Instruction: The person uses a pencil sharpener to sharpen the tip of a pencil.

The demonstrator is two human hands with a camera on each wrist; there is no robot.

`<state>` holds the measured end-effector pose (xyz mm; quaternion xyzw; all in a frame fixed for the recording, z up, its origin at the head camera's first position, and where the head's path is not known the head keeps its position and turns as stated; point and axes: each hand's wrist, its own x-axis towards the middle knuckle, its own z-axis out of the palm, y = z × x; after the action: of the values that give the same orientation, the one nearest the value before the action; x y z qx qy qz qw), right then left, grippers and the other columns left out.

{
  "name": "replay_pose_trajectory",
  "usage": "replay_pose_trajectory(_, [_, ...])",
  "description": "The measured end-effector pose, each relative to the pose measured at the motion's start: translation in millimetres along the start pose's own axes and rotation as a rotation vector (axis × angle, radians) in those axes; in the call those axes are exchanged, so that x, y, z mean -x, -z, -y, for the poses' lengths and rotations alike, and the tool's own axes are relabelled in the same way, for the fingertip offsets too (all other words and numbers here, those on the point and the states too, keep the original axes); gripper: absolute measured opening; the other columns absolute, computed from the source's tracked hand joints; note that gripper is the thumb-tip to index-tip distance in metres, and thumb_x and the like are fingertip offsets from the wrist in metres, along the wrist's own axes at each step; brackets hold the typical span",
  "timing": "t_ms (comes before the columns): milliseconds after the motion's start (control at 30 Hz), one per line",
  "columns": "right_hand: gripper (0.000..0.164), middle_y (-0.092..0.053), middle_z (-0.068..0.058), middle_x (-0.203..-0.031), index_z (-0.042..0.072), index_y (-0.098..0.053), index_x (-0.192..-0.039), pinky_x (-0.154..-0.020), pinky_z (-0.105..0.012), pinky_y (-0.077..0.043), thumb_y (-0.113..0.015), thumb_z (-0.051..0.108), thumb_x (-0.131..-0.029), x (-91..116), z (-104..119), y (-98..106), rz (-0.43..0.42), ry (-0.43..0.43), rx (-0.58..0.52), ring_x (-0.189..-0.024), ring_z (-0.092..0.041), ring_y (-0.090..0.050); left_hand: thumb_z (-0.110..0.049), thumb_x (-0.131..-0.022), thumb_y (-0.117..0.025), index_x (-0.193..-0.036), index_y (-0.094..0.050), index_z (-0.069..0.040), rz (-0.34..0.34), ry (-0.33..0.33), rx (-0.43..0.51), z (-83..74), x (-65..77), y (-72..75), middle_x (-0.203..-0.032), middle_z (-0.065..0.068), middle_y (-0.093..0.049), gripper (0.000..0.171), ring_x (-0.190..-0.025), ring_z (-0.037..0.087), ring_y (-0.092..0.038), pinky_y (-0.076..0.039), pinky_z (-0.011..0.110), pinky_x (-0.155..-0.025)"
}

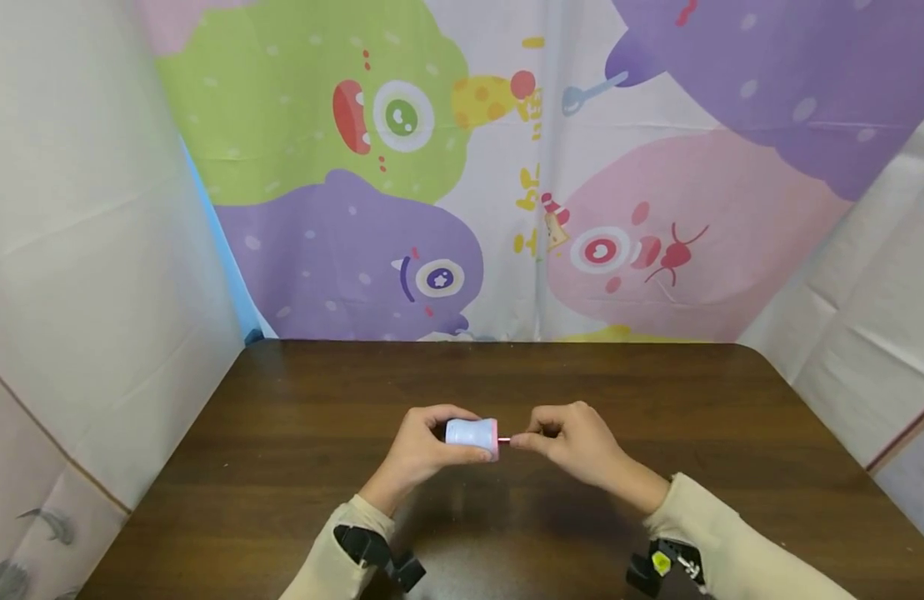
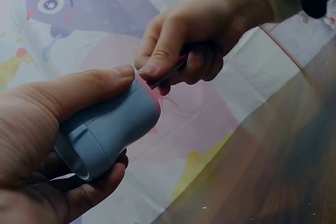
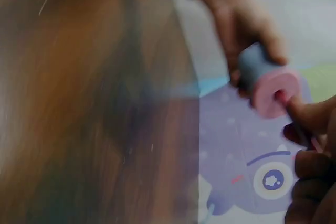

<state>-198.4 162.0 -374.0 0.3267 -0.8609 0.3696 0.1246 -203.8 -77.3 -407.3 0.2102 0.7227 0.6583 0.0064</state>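
Observation:
My left hand grips a light blue pencil sharpener, its waisted body lying sideways above the table. A pink end with a round hole faces my right hand. Between thumb and fingers, that right hand pinches a thin, dark pinkish pencil. The pencil's front end is in the hole, so its tip is hidden. In the left wrist view, the thumb lies along the top of the blue body, and the fingers curl beneath it.
Below the hands spreads a dark brown wooden table. Behind it hangs a curtain printed with cartoon monsters. Pale cloth hangs at the left side. Both wrists carry black camera mounts over beige sleeves.

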Motion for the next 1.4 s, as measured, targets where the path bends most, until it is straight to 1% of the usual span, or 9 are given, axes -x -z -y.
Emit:
replay_pose_trajectory(100, [0.03, -0.04, 0.012, -0.055, 0.011, -0.061, -0.063, -0.044, -0.019, -0.024, -0.078, 0.022, -0.085, -5, 3, 9, 0.178, -0.236, -0.124, -0.051, -0.004, -0.033, -0.002, -0.068, -0.089, -0.101, -0.073, 0.005, 0.013, -0.01, -0.026, 2.0, 0.0, -2.4, -0.087, 0.009, -0.07, 0.038, -0.071, 0.016, -0.059, -0.054, 0.023, -0.058])
replay_pose_trajectory(233, [0.034, -0.034, 0.007, -0.052, 0.005, -0.057, -0.067, -0.04, -0.021, -0.018, -0.075, 0.025, -0.088, -14, -2, 18, 0.352, -0.437, -0.283, -0.045, -0.007, -0.025, -0.002, -0.067, -0.09, -0.102, -0.073, 0.006, 0.013, -0.005, -0.044, 4.6, -0.6, -5.6, -0.088, 0.009, -0.07, 0.039, -0.071, 0.015, -0.059, -0.054, 0.023, -0.059])
replay_pose_trajectory(367, [0.031, -0.033, 0.006, -0.049, 0.003, -0.06, -0.073, -0.038, -0.021, -0.017, -0.074, 0.025, -0.09, -19, -9, 21, 0.418, -0.518, -0.368, -0.042, -0.007, -0.021, -0.002, -0.07, -0.088, -0.104, -0.072, 0.007, 0.002, 0.041, 0.002, 8.0, -2.5, -6.3, -0.087, 0.007, -0.069, 0.039, -0.072, 0.015, -0.059, -0.053, 0.022, -0.06])
replay_pose_trajectory(567, [0.023, -0.036, 0.004, -0.051, 0.003, -0.068, -0.089, -0.037, -0.021, -0.02, -0.072, 0.025, -0.092, -18, -16, 21, 0.422, -0.526, -0.406, -0.042, -0.009, -0.024, 0.003, -0.078, -0.079, -0.115, -0.061, 0.017, 0.062, 0.186, 0.263, 15.2, -6.1, -3.0, -0.094, 0.007, -0.064, 0.044, -0.082, 0.018, -0.06, -0.06, 0.028, -0.071])
replay_pose_trajectory(700, [0.018, -0.052, 0.004, -0.059, 0.005, -0.068, -0.098, -0.039, -0.021, -0.034, -0.074, 0.021, -0.09, -15, -18, 21, 0.351, -0.312, -0.302, -0.047, -0.007, -0.04, 0.006, -0.081, -0.073, -0.115, -0.059, 0.021, 0.073, 0.262, 0.434, 16.8, -5.7, -1.4, -0.094, 0.01, -0.062, 0.039, -0.085, 0.02, -0.064, -0.062, 0.037, -0.079])
replay_pose_trajectory(900, [0.009, -0.06, 0.009, -0.073, 0.013, -0.068, -0.087, -0.048, -0.018, -0.046, -0.072, 0.019, -0.093, -11, -20, 18, 0.082, 0.426, 0.195, -0.058, -0.001, -0.05, 0.003, -0.085, -0.065, -0.11, -0.061, 0.015, 0.086, 0.293, 0.588, 15.4, -4.8, -2.0, -0.095, 0.011, -0.063, 0.028, -0.083, 0.02, -0.068, -0.062, 0.038, -0.079])
replay_pose_trajectory(1033, [0.022, -0.055, 0.002, -0.07, 0.009, -0.07, -0.088, -0.044, -0.023, -0.043, -0.058, 0.021, -0.102, -11, -24, 11, -0.168, 0.77, 0.485, -0.055, -0.011, -0.048, 0.001, -0.087, -0.065, -0.105, -0.064, 0.007, 0.074, 0.307, 0.626, 15.1, -4.5, -3.5, -0.095, 0.012, -0.063, 0.019, -0.082, 0.023, -0.07, -0.063, 0.036, -0.075])
replay_pose_trajectory(1167, [0.025, -0.055, -0.002, -0.068, 0.005, -0.072, -0.09, -0.04, -0.024, -0.041, -0.054, 0.015, -0.103, -10, -29, 4, -0.326, 0.881, 0.556, -0.053, -0.015, -0.046, 0.002, -0.086, -0.065, -0.1, -0.072, -0.008, 0.056, 0.275, 0.615, 12.2, -3.6, -6.8, -0.1, 0.013, -0.06, 0.018, -0.083, 0.026, -0.069, -0.063, 0.036, -0.072])
replay_pose_trajectory(1400, [0.025, -0.051, 0.002, -0.066, 0.005, -0.07, -0.087, -0.037, -0.02, -0.04, -0.055, 0.016, -0.102, -4, -33, -5, -0.352, 0.808, 0.456, -0.048, -0.009, -0.043, 0.003, -0.084, -0.065, -0.099, -0.077, -0.018, 0.015, 0.24, 0.574, 10.1, -3.8, -11.3, -0.104, 0.015, -0.057, 0.028, -0.086, 0.027, -0.065, -0.063, 0.038, -0.068])
